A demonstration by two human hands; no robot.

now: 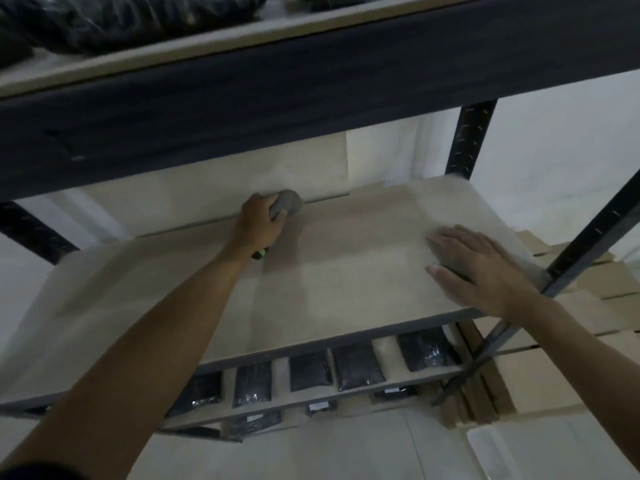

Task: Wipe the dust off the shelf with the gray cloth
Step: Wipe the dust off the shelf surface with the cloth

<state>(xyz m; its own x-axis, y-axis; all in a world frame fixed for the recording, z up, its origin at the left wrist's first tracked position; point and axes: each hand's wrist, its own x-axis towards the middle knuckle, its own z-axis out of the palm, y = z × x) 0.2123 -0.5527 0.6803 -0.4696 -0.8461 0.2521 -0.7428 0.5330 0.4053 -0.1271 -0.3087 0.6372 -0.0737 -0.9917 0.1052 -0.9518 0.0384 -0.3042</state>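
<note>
left hand [258, 221] gripping one gray cloth [286, 206] at shelf [346, 271] back, right hand [481, 268] flat, fingers straight

Matt pale wood-grain shelf [346, 271], soft gray cloth [286, 205], dark metal uprights [471, 136], glossy black bags [356, 365].

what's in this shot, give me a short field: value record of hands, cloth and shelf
left hand: left hand grips the gray cloth at the back of the shelf
right hand: right hand lies flat, fingers straight, on the shelf board near its right front corner
shelf: light board in a dark metal frame
below: black packets in a row on the lower shelf
right side: stacked cardboard boxes
</note>
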